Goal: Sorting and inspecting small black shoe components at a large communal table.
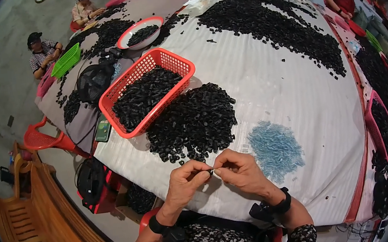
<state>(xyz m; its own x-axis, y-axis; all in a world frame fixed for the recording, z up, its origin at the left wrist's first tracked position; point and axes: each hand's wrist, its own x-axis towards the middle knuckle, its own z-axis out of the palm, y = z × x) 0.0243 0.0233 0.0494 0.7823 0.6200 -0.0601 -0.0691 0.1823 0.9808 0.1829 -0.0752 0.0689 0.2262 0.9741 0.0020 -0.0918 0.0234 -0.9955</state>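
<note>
My left hand (pixel 185 185) pinches a small black plastic piece (pixel 210 172) between thumb and fingertips, just over the near edge of the white-covered table. Against that piece, my right hand (pixel 241 172) closes its thumb and forefinger on something tiny and pale, mostly hidden by the fingertips. Right beyond my hands lies a heap of small black plastic pieces (pixel 194 121). A flat spread of small clear-blue pieces (pixel 275 150) lies to the right of my right hand. Behind the heap, a red plastic basket (pixel 162 101) holds many more black pieces.
A large band of black pieces (pixel 264 18) covers the far table. Left of the basket are a phone-like green object (pixel 103 128) and a black fan (pixel 93 83); a red-rimmed bowl (pixel 156 37) stands behind. Several people work around the table. A wooden bench (pixel 26 226) is at left.
</note>
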